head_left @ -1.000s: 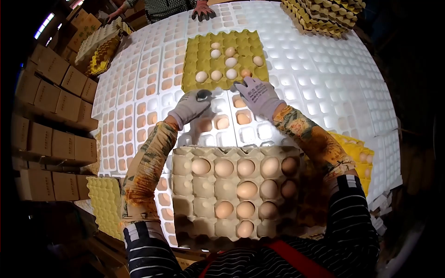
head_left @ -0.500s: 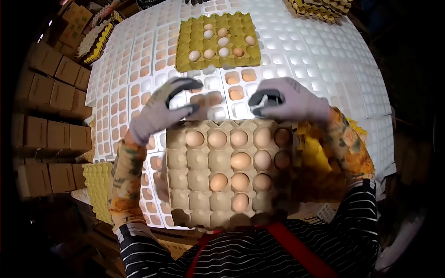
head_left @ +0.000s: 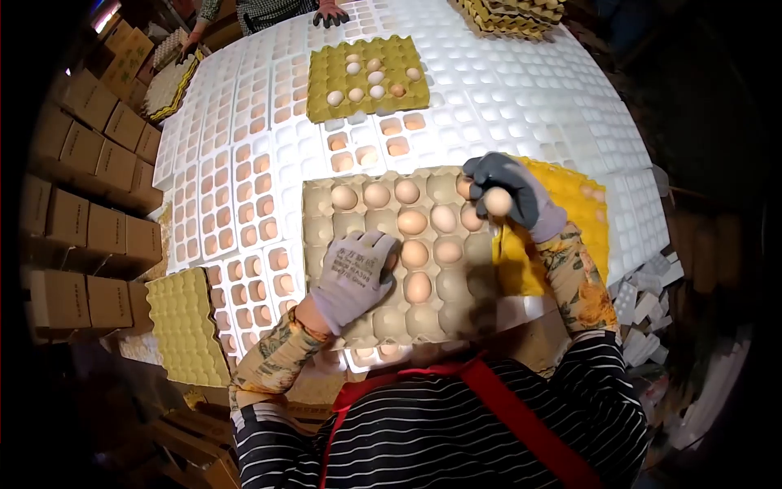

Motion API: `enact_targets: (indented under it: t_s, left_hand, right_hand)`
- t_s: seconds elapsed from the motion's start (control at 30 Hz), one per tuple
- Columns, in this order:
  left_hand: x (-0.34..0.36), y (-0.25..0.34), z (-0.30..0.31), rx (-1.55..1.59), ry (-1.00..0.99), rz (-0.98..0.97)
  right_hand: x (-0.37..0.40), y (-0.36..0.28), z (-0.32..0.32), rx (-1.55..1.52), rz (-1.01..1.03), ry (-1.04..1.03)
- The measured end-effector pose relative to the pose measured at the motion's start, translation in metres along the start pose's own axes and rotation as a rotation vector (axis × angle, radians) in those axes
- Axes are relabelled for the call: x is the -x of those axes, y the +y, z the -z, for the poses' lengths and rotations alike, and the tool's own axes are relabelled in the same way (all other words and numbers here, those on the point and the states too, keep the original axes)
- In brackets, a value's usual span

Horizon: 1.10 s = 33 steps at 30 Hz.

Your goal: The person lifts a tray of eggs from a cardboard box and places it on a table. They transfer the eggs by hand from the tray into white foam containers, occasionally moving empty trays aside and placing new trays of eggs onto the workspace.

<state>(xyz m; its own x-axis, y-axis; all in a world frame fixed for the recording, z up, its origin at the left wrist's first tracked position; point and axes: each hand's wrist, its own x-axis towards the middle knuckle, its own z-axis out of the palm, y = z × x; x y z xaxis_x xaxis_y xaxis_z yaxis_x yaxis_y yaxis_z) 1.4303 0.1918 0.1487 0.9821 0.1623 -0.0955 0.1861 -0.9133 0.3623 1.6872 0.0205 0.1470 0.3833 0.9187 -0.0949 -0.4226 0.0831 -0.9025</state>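
A grey-brown pulp egg tray (head_left: pixel 456 306) with several brown eggs in its cups lies in front of me. My left hand (head_left: pixel 356 277), in a pale grey glove, reaches over the tray's left half. Its fingers curl round an egg (head_left: pixel 392 262), mostly hidden by the glove. At the tray's far right corner, my right hand (head_left: pixel 515 194) grips a light egg (head_left: pixel 498 201) above the cups, its dark-coated fingers bent. Beneath and beside those fingers, another egg (head_left: pixel 472 218) sits in a cup.
White moulded trays (head_left: pixel 216 204), many holding eggs, cover the table. Beyond is a yellow-green tray (head_left: pixel 322 77) with several eggs; yellow trays (head_left: pixel 562 220) lie right. Cartons (head_left: pixel 85 220) are stacked left. Another person's gloved hand (head_left: pixel 331 15) rests at the far edge.
My hands have come from beyond the tray back over it, each now gripping an egg. The far-row cup fourth from the left has lost its egg. The view has shifted.
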Motion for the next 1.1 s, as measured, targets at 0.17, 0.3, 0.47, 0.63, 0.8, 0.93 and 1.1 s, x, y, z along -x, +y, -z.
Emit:
enact_targets:
  t_s: [0.17,0.3,0.47,0.63,0.8,0.93,1.1]
  left_hand:
    - [0.011,-0.003,-0.012,0.11,0.155,0.049]
    - [0.019,-0.003,-0.023,0.296,0.413,0.108]
    - [0.046,-0.02,-0.023,1.606,0.682,0.177]
    - [0.059,-0.018,-0.03,1.739,0.19,0.093]
    - [0.058,0.081,-0.02,-0.035,-0.011,0.15]
    - [0.056,0.08,-0.043,-0.053,0.115,0.078]
    - [0.057,0.081,-0.049,0.044,0.178,0.01]
  right_hand:
    - [-0.005,0.022,-0.05,1.624,0.105,-0.149]
    - [0.002,0.038,-0.053,1.951,0.065,-0.162]
    - [0.049,0.008,-0.024,0.108,-0.036,0.104]
    - [0.06,0.021,-0.044,1.459,0.173,-0.088]
    - [0.057,0.023,-0.084,2.082,0.002,-0.226]
    - [0.06,0.022,-0.07,1.966,-0.057,-0.233]
    - [0.067,0.019,-0.03,1.063,-0.004,-0.11]
